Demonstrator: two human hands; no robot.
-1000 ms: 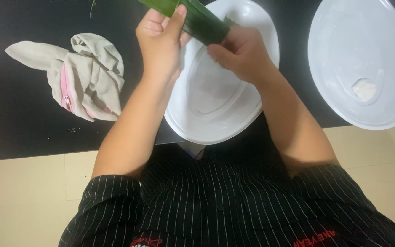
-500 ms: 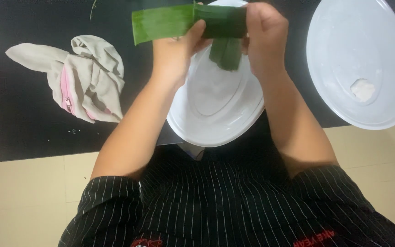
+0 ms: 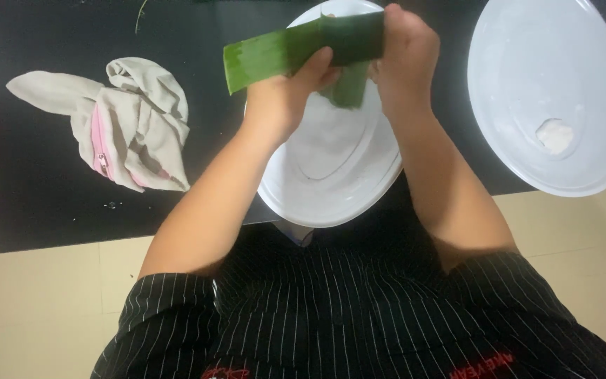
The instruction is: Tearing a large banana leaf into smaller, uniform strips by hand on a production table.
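I held the green leaf strip (image 3: 296, 52) w/ both my left hand (image 3: 282, 98) & right hand (image 3: 405, 60) closed on it, above the white dish (image 3: 338, 182) at the surface's near edge, prob. to catch drips.

Two white oval dishes: one (image 3: 331, 175) under hands, one (image 3: 527, 56) to right. Two bare hands: left hand (image 3: 285, 95), right hand (image 3: 405, 60). One long green leaf strip (image 3: 275, 52), folded; possibly second piece hanging below, fold hidden by fingers. One crumpled beige cloth with pink trim (image 3: 131, 126). One small white lump (image 3: 554, 135) in right dish. One black tabletop (image 3: 50, 203).
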